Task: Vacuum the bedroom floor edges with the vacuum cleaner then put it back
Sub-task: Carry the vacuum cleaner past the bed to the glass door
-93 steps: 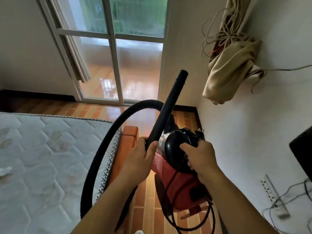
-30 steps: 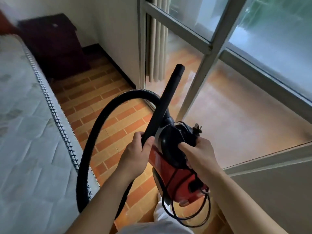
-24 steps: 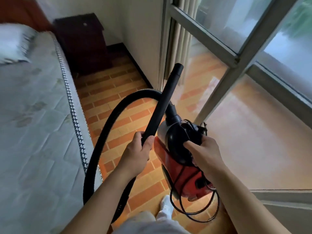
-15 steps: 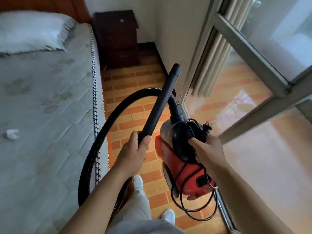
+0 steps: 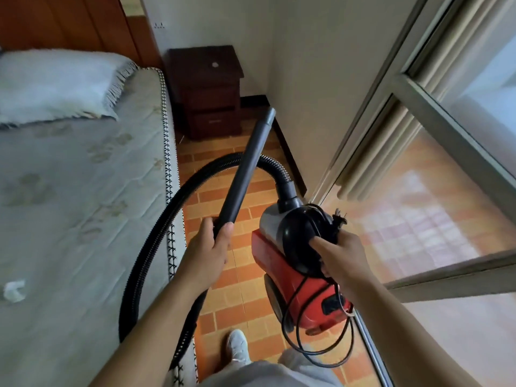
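A red and black vacuum cleaner [image 5: 296, 277] hangs in the air over the brick-patterned floor [image 5: 234, 277]. My right hand [image 5: 340, 255] grips its black top handle together with the loose power cord [image 5: 318, 347], whose plug sticks up beside my fingers. My left hand [image 5: 208, 251] is closed around the lower end of the dark wand [image 5: 245, 169], which points up and away toward the far corner. The ribbed black hose [image 5: 156, 241] loops from the wand round to the cleaner's front.
A bed with a quilted mattress [image 5: 78, 196] and pillow [image 5: 55, 85] fills the left. A dark wooden nightstand [image 5: 206, 90] stands in the far corner. The sliding glass door [image 5: 435, 208] with curtain runs along the right. My white shoe [image 5: 237, 344] is on the narrow floor strip.
I have turned left and walked round the bed corner: the view swung from the glass door to the aisle by the nightstand. Both hands keep the same hold on wand and cleaner.
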The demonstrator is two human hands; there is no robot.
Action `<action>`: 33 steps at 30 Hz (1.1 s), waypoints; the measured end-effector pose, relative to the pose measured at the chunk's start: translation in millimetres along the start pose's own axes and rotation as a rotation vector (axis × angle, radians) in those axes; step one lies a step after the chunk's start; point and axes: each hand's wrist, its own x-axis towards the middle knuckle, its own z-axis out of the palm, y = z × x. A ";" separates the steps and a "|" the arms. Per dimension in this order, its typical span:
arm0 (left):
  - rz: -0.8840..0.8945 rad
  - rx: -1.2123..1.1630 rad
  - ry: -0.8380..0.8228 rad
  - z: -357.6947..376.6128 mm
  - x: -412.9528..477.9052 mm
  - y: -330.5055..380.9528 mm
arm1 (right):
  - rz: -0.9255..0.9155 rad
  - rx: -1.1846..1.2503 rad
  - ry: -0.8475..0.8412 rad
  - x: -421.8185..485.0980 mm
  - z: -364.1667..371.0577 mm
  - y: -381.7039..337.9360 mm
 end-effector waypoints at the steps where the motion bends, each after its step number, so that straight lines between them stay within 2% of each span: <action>1: -0.002 0.010 0.001 -1.3 13.0 3.4 | -0.008 -0.005 0.004 11.9 4.0 -5.6; 14: -0.042 0.097 0.002 9.9 193.7 64.4 | 0.014 -0.001 -0.038 204.7 36.8 -61.4; 23: -0.047 0.115 -0.028 -6.4 291.5 82.5 | -0.011 -0.062 -0.081 294.8 63.0 -125.9; 29: -0.018 0.108 -0.110 -40.2 373.1 76.9 | 0.048 -0.089 0.001 342.2 110.7 -152.8; 33: 0.010 0.125 -0.172 -67.2 429.7 73.2 | 0.104 -0.076 0.114 367.8 144.6 -175.2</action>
